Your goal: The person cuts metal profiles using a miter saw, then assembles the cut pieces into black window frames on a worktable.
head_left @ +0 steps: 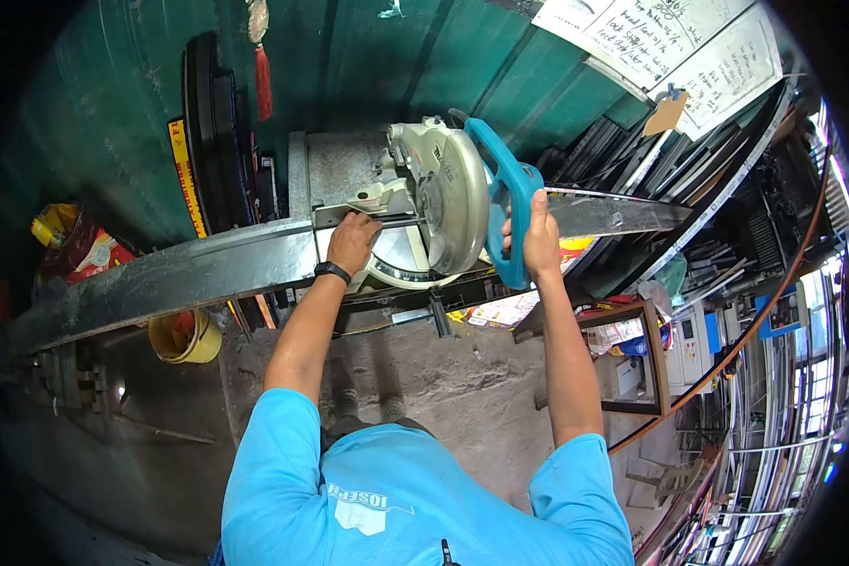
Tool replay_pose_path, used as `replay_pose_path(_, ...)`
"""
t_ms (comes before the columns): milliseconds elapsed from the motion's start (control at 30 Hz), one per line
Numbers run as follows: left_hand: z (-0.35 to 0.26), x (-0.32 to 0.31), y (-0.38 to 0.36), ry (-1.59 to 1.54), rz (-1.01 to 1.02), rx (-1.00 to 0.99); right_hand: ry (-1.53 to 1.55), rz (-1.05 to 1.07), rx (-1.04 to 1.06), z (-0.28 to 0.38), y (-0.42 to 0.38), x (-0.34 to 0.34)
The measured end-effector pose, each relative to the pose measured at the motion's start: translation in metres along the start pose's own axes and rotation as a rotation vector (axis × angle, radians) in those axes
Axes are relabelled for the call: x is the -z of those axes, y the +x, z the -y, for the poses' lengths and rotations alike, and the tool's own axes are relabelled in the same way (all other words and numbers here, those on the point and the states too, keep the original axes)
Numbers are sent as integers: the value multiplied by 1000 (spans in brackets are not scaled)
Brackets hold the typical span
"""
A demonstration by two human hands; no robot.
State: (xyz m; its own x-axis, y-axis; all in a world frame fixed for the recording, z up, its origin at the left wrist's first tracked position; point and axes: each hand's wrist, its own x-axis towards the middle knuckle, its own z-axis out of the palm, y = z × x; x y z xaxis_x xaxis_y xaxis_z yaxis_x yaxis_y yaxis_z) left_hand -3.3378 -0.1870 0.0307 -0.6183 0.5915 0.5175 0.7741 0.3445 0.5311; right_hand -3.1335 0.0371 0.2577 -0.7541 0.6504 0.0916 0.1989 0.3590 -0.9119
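Observation:
A miter saw (450, 198) with a pale blade guard and a teal handle (507, 269) stands at the centre, its head low over the saw base. My right hand (540, 236) is wrapped round the teal handle. My left hand (353, 243), with a black watch on the wrist, presses a thin dark strip (401, 223) against the fence, left of the guard. The strip runs under the guard, where the blade is hidden. A long metal beam (179, 278) extends to the left of the saw.
A yellow bucket (196, 340) is below the beam. Dark profiles (212, 141) lean on the green wall (368, 57). Written sheets (651, 38) hang at upper right. A wooden frame (658, 363) and many metal lengths (774, 424) stand at right.

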Motion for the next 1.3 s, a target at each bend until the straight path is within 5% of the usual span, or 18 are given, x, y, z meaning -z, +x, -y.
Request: replay_pose_path(1300, -1, 2, 2, 23, -10, -2, -2, -47, 41, -10, -2, -3)
